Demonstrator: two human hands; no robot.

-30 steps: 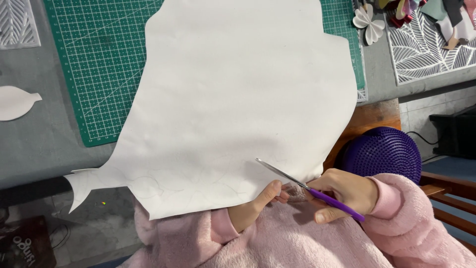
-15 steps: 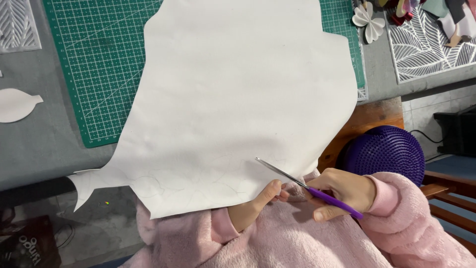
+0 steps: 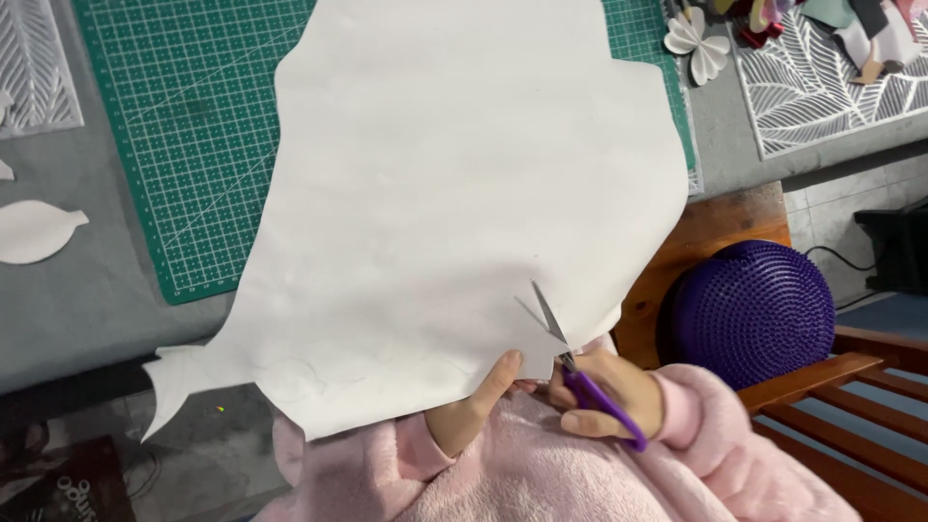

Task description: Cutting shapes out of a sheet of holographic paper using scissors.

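A large, irregularly cut white sheet (image 3: 454, 184) with faint pencilled outlines near its lower edge fills the middle of the view. My left hand (image 3: 474, 406) pinches the sheet's lower edge from underneath, thumb on top. My right hand (image 3: 604, 391), in a pink fleece sleeve, grips purple-handled scissors (image 3: 570, 362). Their blades stand apart over the sheet's lower right edge, just right of my left thumb.
A green cutting mat (image 3: 193, 135) lies under the sheet on a grey table (image 3: 77, 300). A white leaf-shaped cutout (image 3: 34, 232) sits at the left. Paper flowers (image 3: 698, 43) and a leaf-patterned mat (image 3: 822, 82) lie at the top right. A purple nubbed cushion (image 3: 749, 309) rests on a wooden bench.
My right hand moved left toward my left thumb and swung the scissors more upright. The blades, shut before, now stand apart at the sheet's edge. The view has shifted slightly.
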